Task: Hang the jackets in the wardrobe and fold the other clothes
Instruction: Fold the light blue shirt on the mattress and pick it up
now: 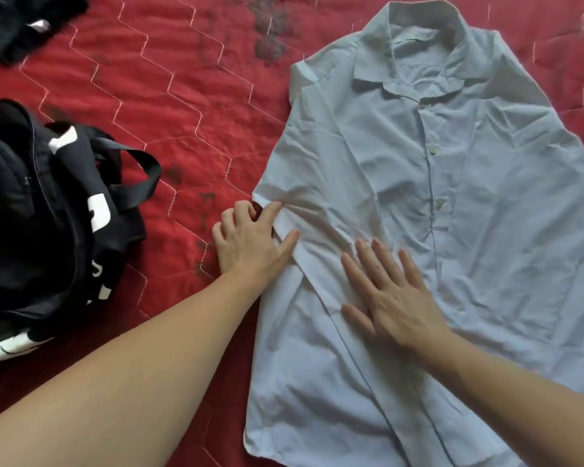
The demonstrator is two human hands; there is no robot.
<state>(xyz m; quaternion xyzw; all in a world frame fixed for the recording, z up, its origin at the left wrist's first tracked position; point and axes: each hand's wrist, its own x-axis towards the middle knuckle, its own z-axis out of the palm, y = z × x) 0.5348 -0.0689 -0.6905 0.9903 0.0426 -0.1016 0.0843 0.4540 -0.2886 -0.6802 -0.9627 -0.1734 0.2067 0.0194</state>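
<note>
A pale blue button-up shirt lies face up on a red quilted bedspread, collar at the top. Its left sleeve is folded in across the body. My left hand sits at the shirt's left edge, with thumb and forefinger on the folded sleeve's cuff and the other fingers curled on the bedspread. My right hand presses flat on the shirt's lower front with the fingers spread and straight.
A black bag with white lettering and looped straps lies at the left of the bedspread. A dark garment is bunched in the top left corner. Dark stains mark the bedspread above the shirt's left shoulder.
</note>
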